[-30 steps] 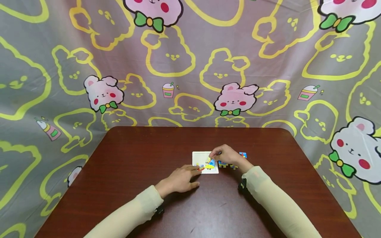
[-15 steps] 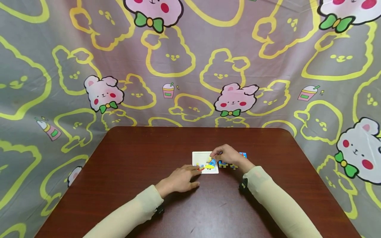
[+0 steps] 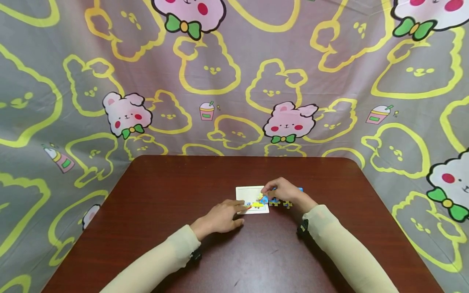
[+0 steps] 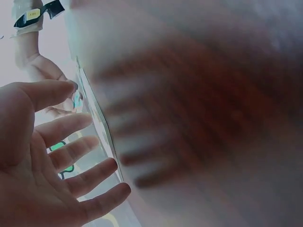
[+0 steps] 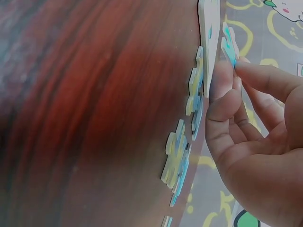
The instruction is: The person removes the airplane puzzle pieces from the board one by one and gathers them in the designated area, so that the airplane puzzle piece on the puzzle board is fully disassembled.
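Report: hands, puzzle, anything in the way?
Right hand holds puzzle piece. Left hand over near-left corner of white tray. Loose pieces crowd tray's right side.

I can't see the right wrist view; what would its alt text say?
A right hand pinches a jigsaw piece near a white puzzle tray. More jigsaw pieces lie on a wood-grained table, with cartoon-patterned cloth beyond.

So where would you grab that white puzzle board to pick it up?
I'd try the white board by its left rim, toward the far corner, coming from the left: that stretch shows bare, while loose pieces lie off its right side. It's thin and flat on the table, so probably pinch that rim, keeping it level for the pieces inside.
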Motion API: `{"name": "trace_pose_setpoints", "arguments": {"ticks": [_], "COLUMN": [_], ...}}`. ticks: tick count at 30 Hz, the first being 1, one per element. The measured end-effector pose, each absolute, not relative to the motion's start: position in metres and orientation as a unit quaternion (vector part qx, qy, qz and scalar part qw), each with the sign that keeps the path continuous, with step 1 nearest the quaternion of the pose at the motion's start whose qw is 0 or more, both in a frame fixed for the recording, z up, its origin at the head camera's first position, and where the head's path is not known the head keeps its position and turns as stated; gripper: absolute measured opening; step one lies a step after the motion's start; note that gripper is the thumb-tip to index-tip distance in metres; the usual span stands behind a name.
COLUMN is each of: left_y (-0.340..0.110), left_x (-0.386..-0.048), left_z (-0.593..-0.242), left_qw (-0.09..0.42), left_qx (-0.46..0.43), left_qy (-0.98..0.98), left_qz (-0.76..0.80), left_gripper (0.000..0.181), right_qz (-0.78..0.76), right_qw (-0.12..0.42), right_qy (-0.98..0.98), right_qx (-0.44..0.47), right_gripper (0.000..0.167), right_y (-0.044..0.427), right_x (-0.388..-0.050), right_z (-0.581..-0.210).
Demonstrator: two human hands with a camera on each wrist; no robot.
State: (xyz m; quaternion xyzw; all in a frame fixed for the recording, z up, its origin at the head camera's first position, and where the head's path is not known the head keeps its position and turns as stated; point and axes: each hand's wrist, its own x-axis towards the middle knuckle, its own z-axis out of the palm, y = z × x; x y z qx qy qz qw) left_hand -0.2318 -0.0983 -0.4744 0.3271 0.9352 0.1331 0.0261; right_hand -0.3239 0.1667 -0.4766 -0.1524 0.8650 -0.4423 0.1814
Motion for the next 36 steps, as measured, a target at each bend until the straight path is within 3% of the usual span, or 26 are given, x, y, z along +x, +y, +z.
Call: {"name": "trace_pose_setpoints", "arguments": {"ticks": [20, 36], "left_y": [-0.105, -0.109], "left_x": [-0.259, -0.265], "left_z": [-0.479, -0.48], "left_qw": [0.047, 0.057], "left_qx": [0.255, 0.246], "left_qy": [0.956, 0.96], "left_qz": [0.137, 0.121], "left_gripper": [0.058, 0.056], "right_qz": [-0.425, -0.408], "right_qw": [0.168, 0.165], "right_qy": [0.873, 0.883], "right_qx": [-0.169, -0.161], "right_gripper": [0.014, 0.014], "right_y": [0.193, 0.21], "right_x": [-0.323, -0.319], "right_z": [-0.476, -0.475]}}
